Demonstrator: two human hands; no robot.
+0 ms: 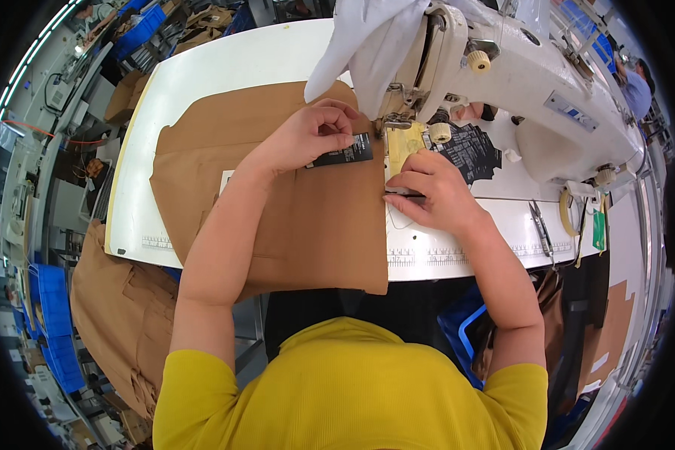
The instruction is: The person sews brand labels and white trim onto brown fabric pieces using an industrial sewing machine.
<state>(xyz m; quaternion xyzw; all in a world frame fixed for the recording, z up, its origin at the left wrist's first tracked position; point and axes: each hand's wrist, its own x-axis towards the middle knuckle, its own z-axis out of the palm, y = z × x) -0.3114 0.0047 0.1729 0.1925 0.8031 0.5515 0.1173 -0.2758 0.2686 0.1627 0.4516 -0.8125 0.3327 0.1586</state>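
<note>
A brown fabric panel (292, 217) lies flat on the white sewing table, its right edge close to the needle area of a white sewing machine (532, 82). My left hand (315, 133) rests over the panel, thumb and fingers pinching a black printed label (356, 150) that lies near the panel's right edge. Just right of that edge is my right hand (436, 193), fingers closed round a small dark, slim thing (406, 194) mostly hidden by them. Several more black labels (469, 154) lie in a pile beneath the machine arm, beside a yellow patch (403, 142).
Pale cloth (364, 45) hangs over the machine head. Scissors (540, 227) and a tape roll (568, 212) are at the table's right. More brown fabric (120, 307) hangs at the lower left, near blue bins (56, 322). Another person (637, 88) is at the far right.
</note>
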